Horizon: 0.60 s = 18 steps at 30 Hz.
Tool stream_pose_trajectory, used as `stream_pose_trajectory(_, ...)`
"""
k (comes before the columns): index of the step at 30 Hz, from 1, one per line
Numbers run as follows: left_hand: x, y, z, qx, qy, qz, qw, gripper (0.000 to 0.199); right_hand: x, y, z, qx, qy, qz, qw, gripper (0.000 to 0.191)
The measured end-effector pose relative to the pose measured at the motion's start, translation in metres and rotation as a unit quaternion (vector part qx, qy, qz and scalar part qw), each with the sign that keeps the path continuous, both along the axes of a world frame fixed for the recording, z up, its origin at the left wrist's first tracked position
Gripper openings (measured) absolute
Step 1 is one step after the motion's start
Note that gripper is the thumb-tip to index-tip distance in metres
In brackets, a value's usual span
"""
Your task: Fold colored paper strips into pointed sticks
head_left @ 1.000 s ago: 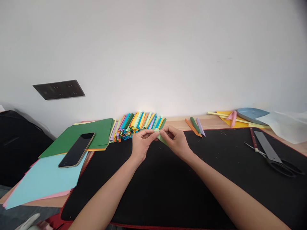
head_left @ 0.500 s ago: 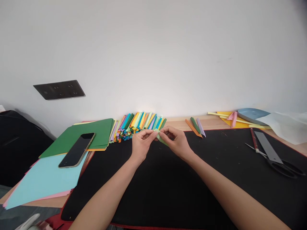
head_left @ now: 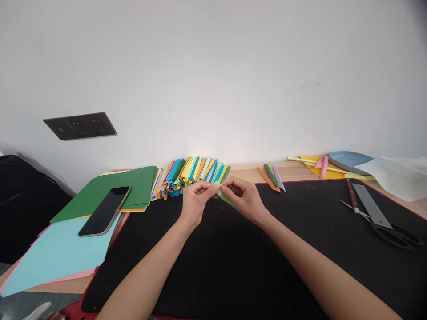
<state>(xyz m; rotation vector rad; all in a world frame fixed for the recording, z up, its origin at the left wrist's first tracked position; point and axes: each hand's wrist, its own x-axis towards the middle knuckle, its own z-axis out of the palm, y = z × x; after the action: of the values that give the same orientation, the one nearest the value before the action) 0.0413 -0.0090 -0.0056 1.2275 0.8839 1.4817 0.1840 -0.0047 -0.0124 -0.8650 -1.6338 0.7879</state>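
Observation:
A light green strip of paper [head_left: 227, 200] is pinched between both hands above the back of the black mat [head_left: 213, 275]. My left hand [head_left: 197, 200] grips its upper left end with thumb and fingers. From the other side, my right hand [head_left: 245, 198] holds the same strip with curled fingers. Just behind my left hand lies a heap of folded colourful paper strips [head_left: 187, 171]. Three more strips, orange, dark green and purple [head_left: 271, 177], lie to the right of my hands at the mat's back edge.
Green sheets [head_left: 100, 191] and light blue sheets [head_left: 63, 249] are stacked at left, with a phone [head_left: 105, 211] on them. Black scissors [head_left: 393, 233], a red-handled tool [head_left: 352, 195], a blue tray [head_left: 350, 160] and yellow paper [head_left: 333, 172] are at right. A wall stands behind.
The view has shifted slightly. Both hands stay together on the green strip, and the right fingers have moved a little along it.

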Motion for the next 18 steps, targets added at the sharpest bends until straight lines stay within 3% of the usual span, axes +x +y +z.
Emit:
stream_pose_trajectory(9, -0.0005, -0.0001, 0.0013, 0.016, 0.02, -0.025, 0.999, 0.028, 0.0033, 0.0063, -0.0022, -0.049, 0.058, 0.02, 0.997, 0.021)
stream_pose_trajectory(14, -0.0019, 0.0009, -0.0006, 0.02, 0.055, -0.008, 0.998, 0.02, 0.003, 0.0061, -0.0011, -0.054, 0.054, 0.026, 0.997, 0.022)
stream_pose_trajectory(18, -0.0015, 0.0018, -0.0008, 0.002, 0.03, 0.0, 1.0, 0.016, 0.0025, 0.0052, -0.0009, -0.056, 0.05, 0.046, 0.996, 0.021)
